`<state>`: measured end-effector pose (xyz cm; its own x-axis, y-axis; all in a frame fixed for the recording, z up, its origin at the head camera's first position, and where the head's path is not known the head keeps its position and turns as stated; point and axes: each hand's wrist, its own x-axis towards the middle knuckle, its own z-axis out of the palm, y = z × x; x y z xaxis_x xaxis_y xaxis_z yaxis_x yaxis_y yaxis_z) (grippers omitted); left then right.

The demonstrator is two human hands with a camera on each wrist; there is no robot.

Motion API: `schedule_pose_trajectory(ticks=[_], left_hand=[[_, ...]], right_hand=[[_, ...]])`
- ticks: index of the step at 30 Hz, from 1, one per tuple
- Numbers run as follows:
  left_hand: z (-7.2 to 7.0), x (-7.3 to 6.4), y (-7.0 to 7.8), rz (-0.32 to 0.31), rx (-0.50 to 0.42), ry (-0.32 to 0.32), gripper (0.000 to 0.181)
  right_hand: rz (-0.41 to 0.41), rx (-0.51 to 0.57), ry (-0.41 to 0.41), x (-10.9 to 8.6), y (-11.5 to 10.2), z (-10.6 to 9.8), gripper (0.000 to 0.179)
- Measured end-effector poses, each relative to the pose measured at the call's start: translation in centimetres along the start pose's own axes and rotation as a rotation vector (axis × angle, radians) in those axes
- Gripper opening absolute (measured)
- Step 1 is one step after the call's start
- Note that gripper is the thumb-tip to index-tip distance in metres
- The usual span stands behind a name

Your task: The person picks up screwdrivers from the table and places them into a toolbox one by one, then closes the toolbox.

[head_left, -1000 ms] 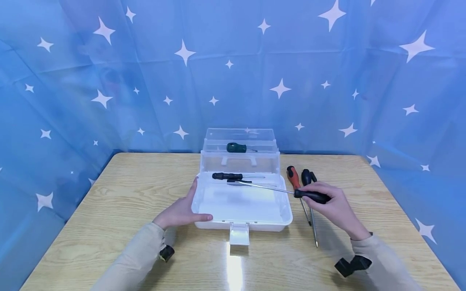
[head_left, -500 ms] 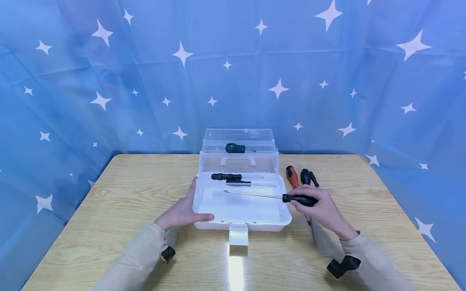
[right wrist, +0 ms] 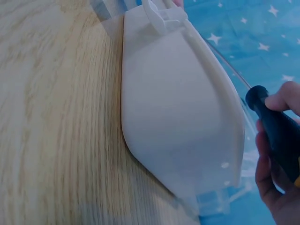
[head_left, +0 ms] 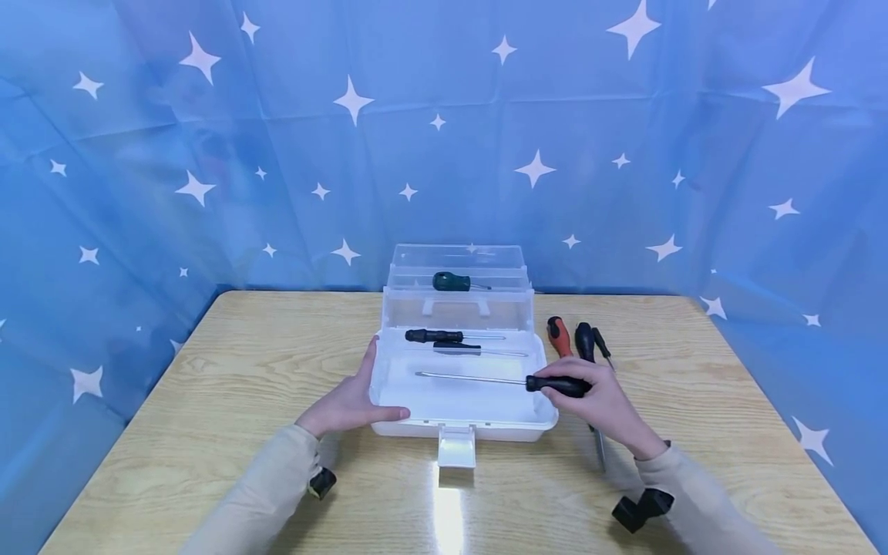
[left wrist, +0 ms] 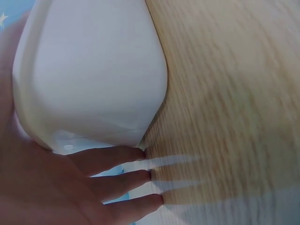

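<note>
The white plastic toolbox (head_left: pixel 402 430) lies open on the table, its clear lid (head_left: pixel 454 308) tipped back. At the box's left front corner rests my left hand (head_left: pixel 350 401), its thumb across the front rim and its fingers extended along the outer left side. My right hand (head_left: pixel 590 393) grips the black handle of a long screwdriver (head_left: pixel 537 383) near the right rim, the shaft pointing left across the inside. Behind that shaft, a black-handled screwdriver (head_left: pixel 435 336) and another slim one (head_left: pixel 456 349) lie in the box. A green-handled screwdriver (head_left: pixel 451 281) sits in the lid.
To the right of the box, a red-and-black screwdriver (head_left: pixel 558 336), a larger black-handled one (head_left: pixel 585 341) and a small black one (head_left: pixel 600 343) lie on the wooden table (head_left: pixel 277 339). A front latch flap (head_left: pixel 456 447) sticks out. A blue star-patterned curtain (head_left: pixel 444 154) hangs behind.
My right hand has carried the long screwdriver leftward and slightly nearer, from over the right rim to further inside the box's outline. The left hand stays at the corner.
</note>
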<state>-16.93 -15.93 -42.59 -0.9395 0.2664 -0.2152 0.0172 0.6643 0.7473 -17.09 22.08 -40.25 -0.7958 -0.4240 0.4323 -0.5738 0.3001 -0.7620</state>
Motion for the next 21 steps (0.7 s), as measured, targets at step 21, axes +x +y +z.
schedule_pose_trajectory(ticks=[21], left_hand=[[0.9, -0.3, -0.2, 0.019, -0.050, 0.098, 0.126]], right_hand=[[0.066, 0.018, -0.036, -0.3, 2.2, 0.9, 0.025]])
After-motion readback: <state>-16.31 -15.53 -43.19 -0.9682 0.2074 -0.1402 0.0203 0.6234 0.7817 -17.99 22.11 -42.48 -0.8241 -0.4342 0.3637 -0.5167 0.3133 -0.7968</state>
